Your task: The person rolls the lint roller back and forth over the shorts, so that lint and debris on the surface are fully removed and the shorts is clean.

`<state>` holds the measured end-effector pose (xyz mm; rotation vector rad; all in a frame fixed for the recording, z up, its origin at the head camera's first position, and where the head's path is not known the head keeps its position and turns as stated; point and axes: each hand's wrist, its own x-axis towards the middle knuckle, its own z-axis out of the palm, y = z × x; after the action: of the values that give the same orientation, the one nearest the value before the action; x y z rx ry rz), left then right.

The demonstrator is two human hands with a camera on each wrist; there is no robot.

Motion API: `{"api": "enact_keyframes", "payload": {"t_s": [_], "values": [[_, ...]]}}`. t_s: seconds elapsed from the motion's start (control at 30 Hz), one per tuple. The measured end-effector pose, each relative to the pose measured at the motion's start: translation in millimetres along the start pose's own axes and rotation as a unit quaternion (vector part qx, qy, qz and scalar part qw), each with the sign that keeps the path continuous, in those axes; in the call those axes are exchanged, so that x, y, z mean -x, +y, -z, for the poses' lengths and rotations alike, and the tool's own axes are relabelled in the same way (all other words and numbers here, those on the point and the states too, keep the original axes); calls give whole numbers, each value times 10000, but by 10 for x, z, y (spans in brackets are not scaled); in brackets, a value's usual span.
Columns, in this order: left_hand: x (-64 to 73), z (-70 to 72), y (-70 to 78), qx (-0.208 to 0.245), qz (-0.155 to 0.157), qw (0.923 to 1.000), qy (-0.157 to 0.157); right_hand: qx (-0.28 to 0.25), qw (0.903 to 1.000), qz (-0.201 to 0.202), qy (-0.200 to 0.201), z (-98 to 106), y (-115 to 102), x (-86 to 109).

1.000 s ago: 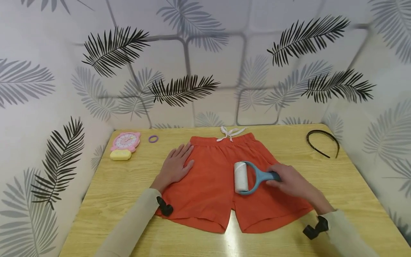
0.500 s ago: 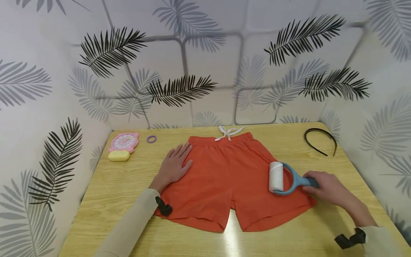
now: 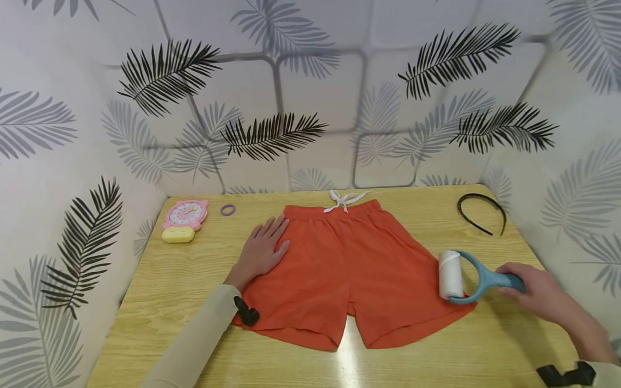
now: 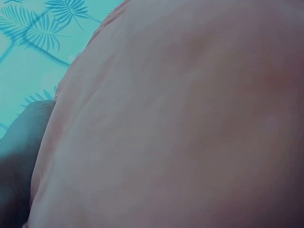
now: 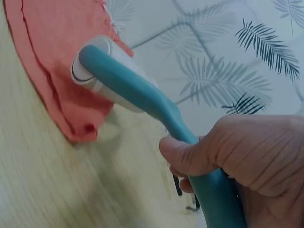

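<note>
Red shorts (image 3: 310,269) with a white drawstring lie spread flat on the wooden table. My left hand (image 3: 262,250) rests with straight fingers on their left edge, near the waistband. In the left wrist view the red cloth (image 4: 166,118) fills most of the picture, and part of the hand (image 4: 23,156) shows at the left. My right hand (image 3: 538,288) grips the blue handle of a lint roller (image 3: 451,275). Its white roll is at the right edge of the shorts. In the right wrist view the thumb and fingers of the hand (image 5: 247,166) curl round the handle.
A pink toy clock (image 3: 186,214) and a yellow case-like object (image 3: 178,234) lie at the table's back left, with a purple ring (image 3: 227,209) beside them. A black headband (image 3: 481,213) lies at the back right. A leaf-patterned wall (image 3: 330,97) stands behind the table (image 3: 194,280).
My right hand has moved right with the lint roller, from the middle of the shorts across the right leg to its outer edge. The left hand stays in place on the cloth.
</note>
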<state>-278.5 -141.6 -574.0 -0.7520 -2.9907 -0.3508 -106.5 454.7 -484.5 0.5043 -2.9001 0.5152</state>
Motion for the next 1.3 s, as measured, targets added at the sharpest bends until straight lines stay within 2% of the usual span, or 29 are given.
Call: {"api": "enact_keyframes", "payload": {"t_s": [0.1, 0.2, 0.37, 0.5, 0.63, 0.73, 0.87, 1.07, 1.2, 1.3], "values": [[-10, 4, 7, -39, 10, 10000, -27, -563, 9984, 37, 69, -12, -191, -88], [-19, 6, 22, 9, -18, 10000, -3, -1217, 9924, 189, -30, -85, -480, -240], [-21, -28, 36, 37, -79, 10000, 22, -1886, 9768, 790, -629, -386, -964, -501], [-33, -64, 44, -3, -88, 10000, -21, -1964, 9684, 971, -1193, -616, -1243, -623], [-45, -56, 67, 58, -112, 9999, -10, -1927, 9662, 775, -1526, -679, -1366, -662], [-52, -49, 67, 67, -139, 9999, 46, -2013, 9641, 674, -1598, -646, -1352, -636], [-57, -39, 52, 2, -146, 9998, 96, -2102, 9645, 590, -1483, -588, -1222, -527], [-43, -17, 26, 97, -214, 9995, 229, -1931, 9735, 13, -1229, -492, -908, -292], [-39, -37, 6, 76, -206, 9996, 193, -1752, 9776, -374, -1104, -411, -679, -101], [-44, -62, -13, 24, -158, 9998, 145, -1593, 9813, -498, -954, -339, -489, 57]]}}
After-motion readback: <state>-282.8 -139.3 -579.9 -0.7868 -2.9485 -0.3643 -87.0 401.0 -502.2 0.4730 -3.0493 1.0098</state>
